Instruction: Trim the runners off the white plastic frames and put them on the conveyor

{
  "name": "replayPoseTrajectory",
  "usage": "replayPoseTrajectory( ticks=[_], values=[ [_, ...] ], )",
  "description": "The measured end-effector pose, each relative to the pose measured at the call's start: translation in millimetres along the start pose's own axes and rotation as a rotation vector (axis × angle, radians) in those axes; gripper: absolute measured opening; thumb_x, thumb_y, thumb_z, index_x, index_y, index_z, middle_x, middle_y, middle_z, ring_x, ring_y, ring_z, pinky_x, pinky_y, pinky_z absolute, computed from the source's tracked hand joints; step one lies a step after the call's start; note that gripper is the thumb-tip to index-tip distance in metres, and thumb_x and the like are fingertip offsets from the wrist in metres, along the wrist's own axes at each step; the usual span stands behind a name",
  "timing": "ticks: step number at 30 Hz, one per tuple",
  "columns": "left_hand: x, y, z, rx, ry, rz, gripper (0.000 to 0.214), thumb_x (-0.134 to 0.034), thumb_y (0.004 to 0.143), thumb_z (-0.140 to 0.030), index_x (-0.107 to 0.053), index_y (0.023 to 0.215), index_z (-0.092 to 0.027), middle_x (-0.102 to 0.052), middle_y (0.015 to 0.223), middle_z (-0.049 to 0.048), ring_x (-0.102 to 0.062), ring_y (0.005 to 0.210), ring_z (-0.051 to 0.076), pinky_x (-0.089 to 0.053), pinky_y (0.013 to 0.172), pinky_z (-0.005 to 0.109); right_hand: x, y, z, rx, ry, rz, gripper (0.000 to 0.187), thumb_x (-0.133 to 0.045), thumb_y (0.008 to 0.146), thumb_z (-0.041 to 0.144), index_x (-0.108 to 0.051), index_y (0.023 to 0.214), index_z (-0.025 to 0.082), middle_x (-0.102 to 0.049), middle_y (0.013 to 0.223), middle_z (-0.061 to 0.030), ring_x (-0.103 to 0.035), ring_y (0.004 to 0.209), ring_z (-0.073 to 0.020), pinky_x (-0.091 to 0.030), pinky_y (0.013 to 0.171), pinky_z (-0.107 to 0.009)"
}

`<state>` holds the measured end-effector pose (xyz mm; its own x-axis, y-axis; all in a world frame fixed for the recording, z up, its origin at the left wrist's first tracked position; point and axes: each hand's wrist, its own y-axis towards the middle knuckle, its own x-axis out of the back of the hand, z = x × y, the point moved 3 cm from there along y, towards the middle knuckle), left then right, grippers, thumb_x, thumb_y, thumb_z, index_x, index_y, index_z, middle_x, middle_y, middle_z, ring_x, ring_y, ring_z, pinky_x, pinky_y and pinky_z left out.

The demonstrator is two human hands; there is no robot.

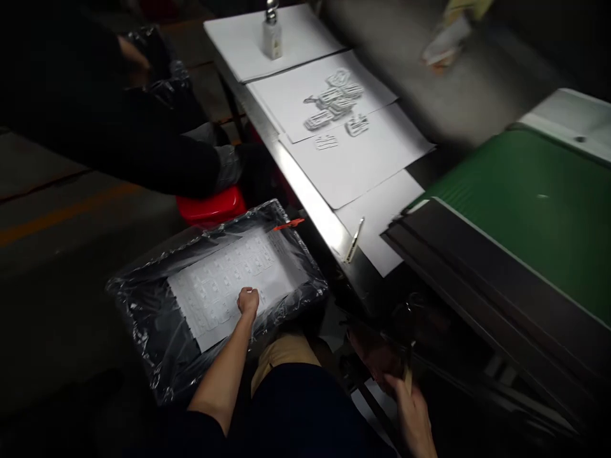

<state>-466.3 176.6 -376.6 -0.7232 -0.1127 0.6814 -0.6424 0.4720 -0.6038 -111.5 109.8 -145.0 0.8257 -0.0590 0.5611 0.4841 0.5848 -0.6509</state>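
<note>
Down low, the left hand (248,300) is curled into a loose fist, its knuckles resting on a white sheet of moulded parts (229,286) near that sheet's near edge. Only one such sheet is visible on top. It lies flat in a black bin (143,331) lined with clear plastic, with its long axis running from the bin's near-left corner up toward its far-right corner. The right hand (413,407) is well apart from the left, in shadow under the steel worktop (310,203); its fingers are closed around a thin pale stick-like thing (408,375) that cannot be made out.

On the worktop lie four overlapping white paper sheets (363,159). About eight small white parts (337,102) are clustered near its far edge, beside one small white bottle (272,35). One metal clip (355,238) lies at the near edge. A green conveyor belt (525,210) stands to the right. Another person in dark clothes (95,114) sits beyond the bin, over a red stool (212,207).
</note>
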Motion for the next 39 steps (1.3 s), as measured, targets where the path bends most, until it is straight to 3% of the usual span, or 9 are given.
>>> replayPoseTrajectory(
  ticks=[4, 7, 12, 17, 22, 26, 29, 33, 39],
  values=[
    [25.3, 14, 82, 0.141, 0.228, 0.011, 0.029, -0.058, 0.086, -0.032, -0.056, 0.108, -0.015, -0.058, 0.107, 0.0088, -0.058, 0.093, 0.024, -0.050, 0.078, 0.041, -27, 58, 35, 0.089, -0.112, 0.022, 0.053, -0.053, 0.073, 0.058, -0.057, 0.109, 0.021, -0.061, 0.112, -0.0081, -0.056, 0.103, -0.0284, -0.047, 0.079, -0.037],
    [19.8, 25, 102, 0.032, 0.357, 0.050, 0.032, -0.057, 0.086, -0.030, -0.053, 0.114, -0.016, -0.053, 0.116, 0.0101, -0.053, 0.103, 0.026, -0.047, 0.084, 0.046, -39, 99, 63, 0.190, -0.190, -0.133, 0.053, -0.057, 0.069, 0.058, -0.059, 0.101, 0.016, -0.065, 0.097, -0.0102, -0.059, 0.090, -0.0274, -0.045, 0.077, -0.037],
    [-10.1, 61, 85, -0.233, 0.501, 0.085, 0.043, -0.058, 0.084, -0.028, -0.046, 0.124, -0.017, -0.044, 0.129, 0.0116, -0.042, 0.117, 0.031, -0.038, 0.094, 0.052, -49, 138, 93, 0.278, -0.329, -0.358, 0.059, -0.057, 0.069, 0.059, -0.060, 0.103, 0.011, -0.063, 0.098, -0.0158, -0.057, 0.081, -0.0284, -0.042, 0.068, -0.038],
    [-18.5, 83, 76, -0.293, 0.572, 0.112, 0.039, -0.060, 0.083, -0.031, -0.050, 0.117, -0.015, -0.045, 0.126, 0.0113, -0.042, 0.115, 0.031, -0.036, 0.094, 0.052, -58, 148, 102, 0.339, -0.337, -0.381, 0.060, -0.060, 0.067, 0.056, -0.061, 0.103, 0.008, -0.062, 0.100, -0.0176, -0.056, 0.084, -0.0283, -0.042, 0.070, -0.037],
    [-12.8, 77, 77, -0.282, 0.554, 0.222, 0.036, -0.057, 0.086, -0.031, -0.050, 0.117, -0.015, -0.054, 0.114, 0.0099, -0.051, 0.105, 0.027, -0.043, 0.089, 0.049, -57, 152, 103, 0.349, -0.346, -0.404, 0.057, -0.060, 0.067, 0.055, -0.062, 0.101, 0.008, -0.064, 0.097, -0.0171, -0.057, 0.083, -0.0285, -0.043, 0.071, -0.037],
    [-19.9, 76, 71, -0.207, 0.513, 0.304, 0.041, -0.055, 0.087, -0.039, -0.048, 0.120, -0.016, -0.058, 0.107, 0.0093, -0.058, 0.091, 0.023, -0.049, 0.078, 0.043, -57, 166, 109, 0.387, -0.441, -0.546, 0.061, -0.059, 0.068, 0.055, -0.060, 0.105, 0.007, -0.061, 0.103, -0.0215, -0.056, 0.094, -0.0345, -0.043, 0.082, -0.044],
    [-33.0, 76, 64, -0.155, 0.514, 0.286, 0.042, -0.054, 0.086, -0.042, -0.050, 0.118, -0.015, -0.057, 0.108, 0.0098, -0.057, 0.093, 0.024, -0.049, 0.079, 0.043, -67, 176, 116, 0.393, -0.462, -0.648, 0.070, -0.058, 0.068, 0.058, -0.056, 0.113, 0.005, -0.058, 0.110, -0.0249, -0.051, 0.104, -0.0394, -0.038, 0.089, -0.050],
    [-49.6, 72, 56, -0.118, 0.543, 0.230, 0.030, -0.055, 0.087, -0.034, -0.054, 0.110, -0.014, -0.055, 0.113, 0.0099, -0.055, 0.099, 0.025, -0.048, 0.083, 0.044, -82, 178, 120, 0.386, -0.432, -0.666, 0.081, -0.054, 0.070, 0.063, -0.045, 0.127, 0.006, -0.045, 0.126, -0.0277, -0.039, 0.118, -0.0426, -0.033, 0.094, -0.054],
    [-50.9, 65, 52, -0.102, 0.551, 0.219, 0.032, -0.055, 0.087, -0.032, -0.052, 0.114, -0.015, -0.055, 0.112, 0.0096, -0.055, 0.098, 0.025, -0.047, 0.083, 0.045, -70, 153, 111, 0.572, -0.457, -0.640, 0.059, -0.048, 0.080, 0.049, -0.050, 0.121, 0.007, -0.050, 0.122, -0.0226, -0.044, 0.116, -0.0345, -0.032, 0.099, -0.045]
  ],
)
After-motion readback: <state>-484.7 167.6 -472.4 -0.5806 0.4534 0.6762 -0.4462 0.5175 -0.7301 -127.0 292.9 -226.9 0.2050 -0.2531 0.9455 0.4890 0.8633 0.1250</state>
